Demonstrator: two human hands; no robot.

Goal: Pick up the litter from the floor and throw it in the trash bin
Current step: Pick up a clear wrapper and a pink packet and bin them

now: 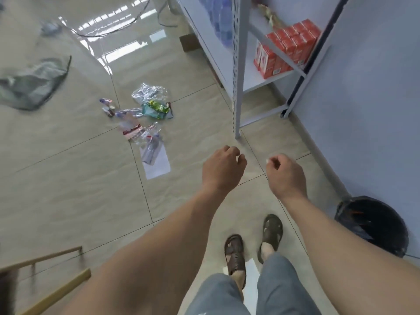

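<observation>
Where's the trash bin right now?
In the head view, the black-lined trash bin stands at lower right against the wall, just right of the right forearm and sandalled feet.

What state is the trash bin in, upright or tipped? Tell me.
Upright: the trash bin stands by the wall, its open mouth facing up, black liner showing.

I see a glossy beige tiled floor (68, 189) with a pile of litter (145, 119) on it, left of the white shelf unit's front post (237, 87). In the pile, a green wrapper (156, 109) lies nearest that post, a clear plastic bag (148, 92) just behind it, and a white paper sheet (158, 164) on the near side. A black trash bin (372, 223) stands right of the post, by the wall.
</observation>
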